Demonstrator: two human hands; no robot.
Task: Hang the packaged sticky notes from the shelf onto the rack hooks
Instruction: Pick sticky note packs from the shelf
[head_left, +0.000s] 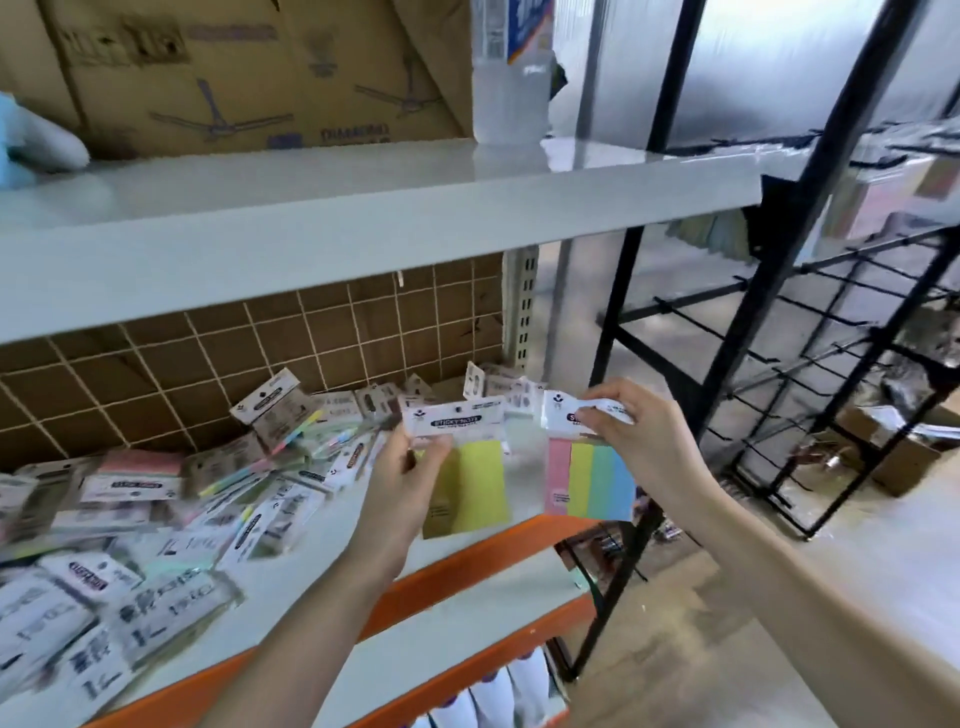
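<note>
Both hands are up in front of the shelf, each w/ 1 pack. Left hand (410, 470) pinches a yellow sticky-note pack (467, 467) just under its white header card, thumb on the front, fingers behind; the pack hangs upright, header on top, over the shelf's front edge. Right hand (644, 441) pinches the header card of a multicolour pack (592, 483) (pink, yellow, green, blue strips), fingertips curled over the card's right part so the print is partly covered; that pack also hangs upright, just right of the yellow one, the 2 close but whether they touch can't be told. Both packs are held in the air, off the shelf and not on any hook. Behind and left of the hands, a loose pile of packs (171, 493) sprawls over the grey shelf board (363, 525) w/ an orange front rail, brown tiled wall behind. To the right stands the black wire rack (810, 395), its hooks (675, 306) sticking out toward the shelf, well apart from both packs. On the upper shelf (311, 228): cardboard box (249, 73) and a clear plastic bottle (511, 73). A cardboard carton (904, 457) sits on the floor behind the rack.
</note>
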